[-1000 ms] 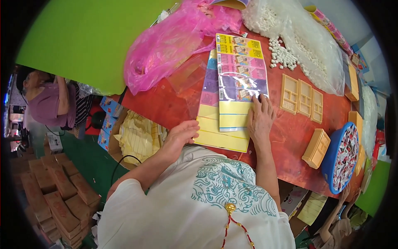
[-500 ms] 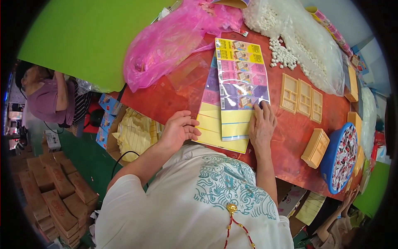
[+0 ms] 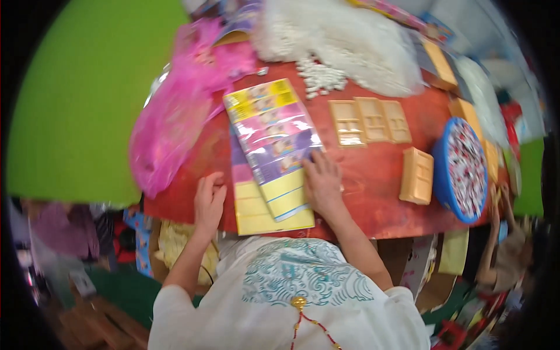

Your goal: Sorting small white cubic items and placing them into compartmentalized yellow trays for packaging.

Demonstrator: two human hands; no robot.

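A glossy printed sheet (image 3: 272,123) with yellow, pink and purple bands lies tilted over another sheet (image 3: 248,211) on the red table. My right hand (image 3: 324,179) rests on the top sheet's right edge with its fingers stretched out. On the tabletop left of the sheets lies my left hand (image 3: 209,201), fingers loosely bent, with nothing seen in it. The lower sheet shows its yellow end and a purple and pink strip; the rest of it is covered.
Pink plastic bag (image 3: 169,125) lies far left, white pellets (image 3: 319,77) spill from a clear bag (image 3: 379,58) at the back. Cream compartment trays (image 3: 373,119), an upright cream tray (image 3: 416,175) and a blue basin (image 3: 441,175) of small packets stand right. Another person's arms (image 3: 493,233) show far right.
My view has turned, so the table looks straighter and things sit further left. The top sheet now slants more across the lower one. My left hand is further from the sheets.
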